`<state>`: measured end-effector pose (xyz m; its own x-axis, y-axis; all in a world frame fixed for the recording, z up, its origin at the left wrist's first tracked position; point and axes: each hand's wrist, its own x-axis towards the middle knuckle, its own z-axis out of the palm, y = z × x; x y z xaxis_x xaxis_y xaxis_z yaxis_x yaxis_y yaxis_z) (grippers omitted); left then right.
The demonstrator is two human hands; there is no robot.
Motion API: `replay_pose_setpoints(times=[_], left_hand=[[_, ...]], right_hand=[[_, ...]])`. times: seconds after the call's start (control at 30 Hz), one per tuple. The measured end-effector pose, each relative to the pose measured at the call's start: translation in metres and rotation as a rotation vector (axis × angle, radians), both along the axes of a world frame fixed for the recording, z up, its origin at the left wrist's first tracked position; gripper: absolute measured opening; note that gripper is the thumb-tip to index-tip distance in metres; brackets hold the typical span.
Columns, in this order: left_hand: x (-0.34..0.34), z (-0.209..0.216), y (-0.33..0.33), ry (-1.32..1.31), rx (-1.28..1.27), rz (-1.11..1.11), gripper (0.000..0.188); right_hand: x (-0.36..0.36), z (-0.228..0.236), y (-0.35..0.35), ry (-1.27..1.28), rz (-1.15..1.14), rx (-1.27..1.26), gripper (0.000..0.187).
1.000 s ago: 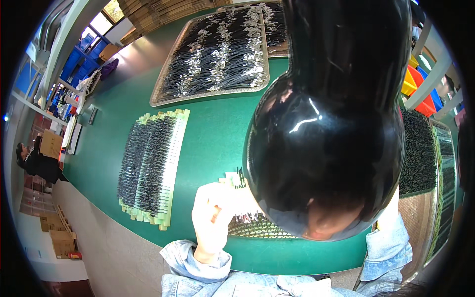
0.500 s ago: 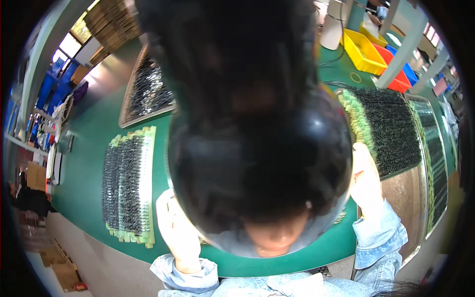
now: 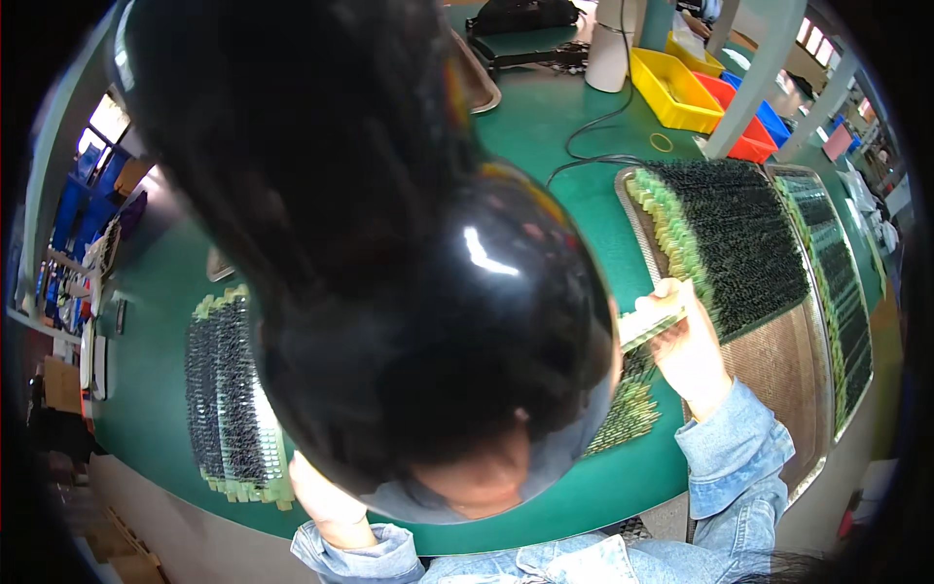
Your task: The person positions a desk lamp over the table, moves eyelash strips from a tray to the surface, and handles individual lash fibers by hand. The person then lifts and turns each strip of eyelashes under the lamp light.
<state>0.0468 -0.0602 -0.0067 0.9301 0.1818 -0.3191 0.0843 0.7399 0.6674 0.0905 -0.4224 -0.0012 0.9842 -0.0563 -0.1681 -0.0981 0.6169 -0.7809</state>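
Note:
My right hand [image 3: 693, 350] pinches one end of a pale green strip [image 3: 654, 326], whose other end passes behind a big glossy black round object [image 3: 428, 341]. That object covers the middle of the view. At the lower left, my left hand [image 3: 326, 498] is beside a stack of pale green strips with rows of black parts [image 3: 222, 399]; its fingers are hidden. Below the held strip, more greenish strips [image 3: 628, 417] lie on the table, partly covered. To the right, a metal tray [image 3: 778, 389] bears a dense block of black-toothed strips with pale green ends [image 3: 744, 243].
The green table [image 3: 146, 389] curves along its front edge. Another tray of strips [image 3: 837, 282] stands at the far right. Toward the back are a yellow bin [image 3: 678, 92], a red bin [image 3: 749, 146], a black cable [image 3: 584, 136] and a white cylinder [image 3: 608, 60].
The black round object has shifted left in the view, uncovering the strip in my right hand and the strips below. My left hand appears lower, with its fingers now hidden.

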Motion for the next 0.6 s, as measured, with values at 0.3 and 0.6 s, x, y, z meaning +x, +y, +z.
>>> replay_pose_setpoints(times=[0.3, 0.6], left_hand=[[0.004, 0.036, -0.017, -0.115, 0.773, -0.222, 0.009], [-0.004, 0.038, -0.012, -0.026, 0.833, -0.241, 0.014]], right_hand=[[0.005, 0.007, 0.02, 0.163, -0.133, -0.178, 0.031], [0.01, -0.008, 0.015, 0.095, -0.003, 0.013, 0.036]])
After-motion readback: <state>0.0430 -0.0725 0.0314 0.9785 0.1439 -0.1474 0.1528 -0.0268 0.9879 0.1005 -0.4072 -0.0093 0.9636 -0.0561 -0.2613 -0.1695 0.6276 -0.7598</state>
